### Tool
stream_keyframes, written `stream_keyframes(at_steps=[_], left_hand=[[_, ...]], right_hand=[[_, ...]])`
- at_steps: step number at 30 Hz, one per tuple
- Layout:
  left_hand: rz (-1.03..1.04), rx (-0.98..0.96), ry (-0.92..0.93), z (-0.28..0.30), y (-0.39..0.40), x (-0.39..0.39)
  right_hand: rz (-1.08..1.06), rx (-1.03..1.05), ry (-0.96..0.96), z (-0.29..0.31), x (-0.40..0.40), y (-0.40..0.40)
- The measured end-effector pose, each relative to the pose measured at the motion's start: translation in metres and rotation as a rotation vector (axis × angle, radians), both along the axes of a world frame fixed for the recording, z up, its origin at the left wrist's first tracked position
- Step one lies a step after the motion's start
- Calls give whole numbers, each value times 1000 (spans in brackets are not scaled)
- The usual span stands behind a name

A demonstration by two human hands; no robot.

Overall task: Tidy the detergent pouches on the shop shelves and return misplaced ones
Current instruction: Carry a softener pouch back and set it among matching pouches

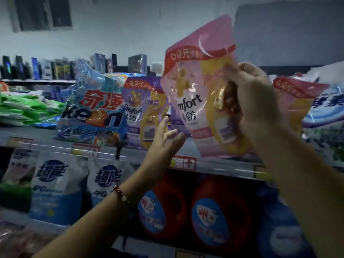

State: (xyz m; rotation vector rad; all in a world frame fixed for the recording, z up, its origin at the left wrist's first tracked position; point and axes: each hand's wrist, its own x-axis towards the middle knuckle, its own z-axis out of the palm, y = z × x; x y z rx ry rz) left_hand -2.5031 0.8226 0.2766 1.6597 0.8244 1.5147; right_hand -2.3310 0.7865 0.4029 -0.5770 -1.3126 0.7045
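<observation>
The right hand (255, 94) had its grip clamped on the right edge of a pink and yellow soft plastic pouch (197, 101) printed with "Comfort", fingers curled over the crumpled film. The pouch was held up, tilted, its lower corner just above the front lip of the grey metal shelf (223, 169).

Left of and below that grip, the left hand (163, 140) was open, fingers apart and holding nothing, palm turned toward the held pouch, with the fingertips close to its lower left edge; whether they touched could not be told. A bracelet of red and pale beads (121, 195) sat on that wrist.

Behind the open hand stood a purple and yellow pouch of the same brand (143, 112), upright on the shelf. Further left leaned a blue plastic detergent bag with red characters (93, 112), and beyond it lay a stack of green flat packets (24, 110).

Right of the clamped grip, partly hidden by the wrist, stood a second pink pouch (296, 101), with a white and blue bag (327, 108) beside it.

Below the shelf were white and blue pouches (55, 187) and red round jugs with blue labels (216, 211).
</observation>
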Motion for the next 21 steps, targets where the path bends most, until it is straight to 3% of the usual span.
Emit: stream_keyframes(at_steps=[3, 5, 9, 12, 14, 16, 21], left_hand=[[-290, -44, -59, -13, -38, 5], [-470, -234, -171, -29, -66, 5], [-548, -509, -264, -98, -114, -1], [-430, -732, -161, -161, -156, -15], [-194, -938, -301, -197, -168, -22], [-86, -992, -269, -235, -181, -37], [-68, -1019, -200, -281, -226, -56]], right_hand=[[144, -237, 94, -19, 3, -22], [196, -398, 130, -49, 0, -30], [198, -671, 149, -149, -10, -48], [177, -859, 87, -244, -17, -67], [214, -1006, 62, -305, -25, -84], [339, -1201, 34, -353, -35, -103], [552, -1486, 30, -417, -65, -129]])
